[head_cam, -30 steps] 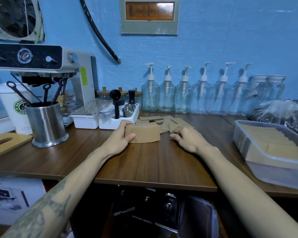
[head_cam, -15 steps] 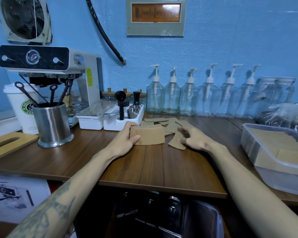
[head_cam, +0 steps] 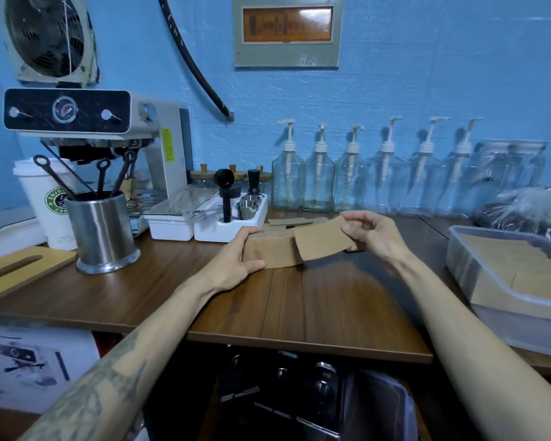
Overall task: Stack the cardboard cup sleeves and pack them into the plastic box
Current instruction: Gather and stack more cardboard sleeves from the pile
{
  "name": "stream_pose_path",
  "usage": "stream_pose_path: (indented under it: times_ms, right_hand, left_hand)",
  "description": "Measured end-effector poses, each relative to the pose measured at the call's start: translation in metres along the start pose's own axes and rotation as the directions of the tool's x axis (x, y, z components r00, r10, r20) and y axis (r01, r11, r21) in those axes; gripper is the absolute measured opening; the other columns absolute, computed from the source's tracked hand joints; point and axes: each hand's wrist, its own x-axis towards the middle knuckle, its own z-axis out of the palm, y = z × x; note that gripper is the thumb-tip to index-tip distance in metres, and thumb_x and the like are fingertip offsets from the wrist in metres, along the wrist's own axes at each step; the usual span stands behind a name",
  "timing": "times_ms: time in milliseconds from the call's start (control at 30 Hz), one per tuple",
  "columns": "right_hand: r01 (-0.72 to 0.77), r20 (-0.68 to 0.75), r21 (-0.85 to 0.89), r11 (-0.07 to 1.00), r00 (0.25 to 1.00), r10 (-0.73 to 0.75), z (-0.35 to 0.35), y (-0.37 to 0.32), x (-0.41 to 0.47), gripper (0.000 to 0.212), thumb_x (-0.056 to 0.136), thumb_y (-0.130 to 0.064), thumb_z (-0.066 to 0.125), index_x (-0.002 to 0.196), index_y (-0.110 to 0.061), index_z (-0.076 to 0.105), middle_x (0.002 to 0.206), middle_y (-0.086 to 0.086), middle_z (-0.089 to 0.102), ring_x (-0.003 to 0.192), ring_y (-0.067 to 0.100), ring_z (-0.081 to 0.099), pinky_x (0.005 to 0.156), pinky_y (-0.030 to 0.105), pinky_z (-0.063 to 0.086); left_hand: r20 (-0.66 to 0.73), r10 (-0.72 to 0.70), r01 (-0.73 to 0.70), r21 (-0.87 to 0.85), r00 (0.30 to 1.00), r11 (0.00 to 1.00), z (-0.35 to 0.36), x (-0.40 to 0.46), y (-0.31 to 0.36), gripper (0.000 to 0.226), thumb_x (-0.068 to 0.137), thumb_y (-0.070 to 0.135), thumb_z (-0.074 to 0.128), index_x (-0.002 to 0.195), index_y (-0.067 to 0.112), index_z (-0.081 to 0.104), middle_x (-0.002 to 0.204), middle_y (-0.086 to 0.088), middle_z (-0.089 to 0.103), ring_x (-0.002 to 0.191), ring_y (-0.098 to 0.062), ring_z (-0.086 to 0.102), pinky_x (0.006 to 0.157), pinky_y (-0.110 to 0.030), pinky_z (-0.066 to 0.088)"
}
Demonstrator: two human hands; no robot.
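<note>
Cardboard sleeves are lying in three places on the wooden counter. A stack of sleeves is sitting on the counter just in front of the white tray, and the left hand is gripping its left end, fingers curled over the top and thumb pressing along the front edge. The right hand is pinching a single sleeve by its right end between thumb and fingertips, the other fingers loosely curled; that sleeve is hanging tilted above the counter, its left end overlapping the right end of the stack. A few loose sleeves are lying flat behind the stack, near the row of pump bottles. At the right edge the plastic box is standing on the counter, well apart from both hands, and is holding rows of packed sleeves. To the left a steel cup of tools is standing beside a paper cup, with the coffee machine behind them.
</note>
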Motion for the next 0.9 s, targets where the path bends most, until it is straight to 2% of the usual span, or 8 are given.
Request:
stream_pose_path:
  times_ms: [100, 233, 333, 400, 500, 633, 767, 900]
  right_hand:
    - [0.004, 0.077, -0.065, 0.998, 0.997, 0.001, 0.014, 0.004, -0.001, 0.036, 0.089, 0.0, 0.068, 0.123, -0.007, 0.06, 0.09, 0.01, 0.059, 0.079, 0.018, 0.066, 0.057, 0.028, 0.061]
    - [0.026, 0.166, -0.124, 0.992, 0.986, -0.006, 0.04, 0.008, -0.007, 0.041, 0.088, 0.003, 0.068, 0.124, -0.011, 0.053, 0.085, 0.008, 0.056, 0.081, 0.02, 0.065, 0.061, 0.04, 0.062]
    - [0.125, 0.198, -0.245, 0.961, 0.977, -0.077, 0.049, 0.011, -0.008, 0.042, 0.086, 0.0, 0.071, 0.122, -0.013, 0.054, 0.08, 0.005, 0.06, 0.067, 0.003, 0.061, 0.073, 0.027, 0.057]
    - [0.168, 0.237, -0.301, 0.939, 0.967, -0.097, 0.051, 0.012, -0.01, 0.041, 0.084, -0.006, 0.075, 0.121, -0.014, 0.058, 0.079, 0.005, 0.061, 0.063, 0.001, 0.056, 0.071, 0.015, 0.047]
    - [0.161, 0.242, -0.296, 0.942, 0.966, -0.089, 0.049, 0.013, -0.01, 0.044, 0.082, -0.011, 0.078, 0.122, -0.014, 0.061, 0.084, 0.001, 0.058, 0.068, 0.006, 0.05, 0.07, 0.012, 0.043]
    - [0.158, 0.246, -0.316, 0.936, 0.966, -0.08, 0.05, 0.014, -0.007, 0.055, 0.08, -0.014, 0.08, 0.131, -0.015, 0.059, 0.108, -0.001, 0.06, 0.075, 0.005, 0.052, 0.077, 0.008, 0.044]
    - [0.117, 0.281, -0.245, 0.962, 0.959, -0.045, 0.046, 0.013, -0.006, 0.061, 0.08, -0.011, 0.079, 0.136, -0.013, 0.055, 0.098, 0.007, 0.061, 0.083, 0.011, 0.056, 0.083, 0.008, 0.043]
    - [0.036, 0.298, -0.205, 0.978, 0.954, 0.028, 0.048, 0.013, -0.01, 0.045, 0.081, -0.007, 0.078, 0.122, -0.005, 0.06, 0.096, 0.008, 0.056, 0.068, 0.011, 0.05, 0.057, 0.01, 0.043]
  left_hand:
    - [0.051, -0.001, 0.003, -0.039, 0.999, 0.999, 0.001, -0.002, 0.002, 0.074, 0.08, 0.018, 0.08, 0.138, 0.034, 0.037, 0.128, 0.009, 0.055, 0.116, -0.009, 0.055, 0.105, -0.034, 0.044]
    - [0.094, -0.007, 0.012, -0.053, 0.996, 0.999, 0.0, -0.003, 0.005, 0.086, 0.07, 0.034, 0.088, 0.138, 0.039, 0.035, 0.132, 0.014, 0.052, 0.121, -0.002, 0.051, 0.102, -0.026, 0.042]
    - [0.081, 0.005, 0.001, -0.077, 0.997, 0.997, 0.001, -0.003, 0.007, 0.07, 0.081, 0.035, 0.079, 0.138, 0.033, 0.037, 0.126, 0.016, 0.054, 0.11, 0.008, 0.054, 0.092, -0.015, 0.045]
    - [0.045, 0.028, -0.025, -0.07, 0.999, 0.997, 0.002, -0.003, 0.007, 0.052, 0.09, 0.029, 0.07, 0.133, 0.032, 0.041, 0.122, 0.015, 0.056, 0.103, 0.006, 0.058, 0.086, -0.013, 0.046]
    - [0.028, 0.045, -0.043, -0.063, 0.999, 0.997, 0.001, -0.003, 0.005, 0.043, 0.094, 0.022, 0.064, 0.131, 0.03, 0.043, 0.121, 0.006, 0.058, 0.104, -0.009, 0.059, 0.089, -0.022, 0.049]
    - [0.035, 0.051, -0.048, -0.083, 0.998, 0.995, 0.0, -0.003, 0.007, 0.043, 0.095, 0.015, 0.062, 0.133, 0.024, 0.043, 0.12, 0.005, 0.057, 0.101, -0.003, 0.058, 0.083, -0.014, 0.046]
    - [0.051, 0.022, -0.017, -0.113, 0.998, 0.993, 0.0, -0.002, 0.006, 0.045, 0.095, 0.014, 0.062, 0.135, 0.022, 0.045, 0.125, 0.003, 0.057, 0.112, -0.01, 0.058, 0.088, -0.016, 0.047]
    - [0.099, -0.033, 0.047, -0.147, 0.995, 0.988, -0.001, -0.002, 0.006, 0.041, 0.097, 0.02, 0.058, 0.134, 0.026, 0.04, 0.127, 0.002, 0.056, 0.118, -0.013, 0.055, 0.101, -0.029, 0.046]
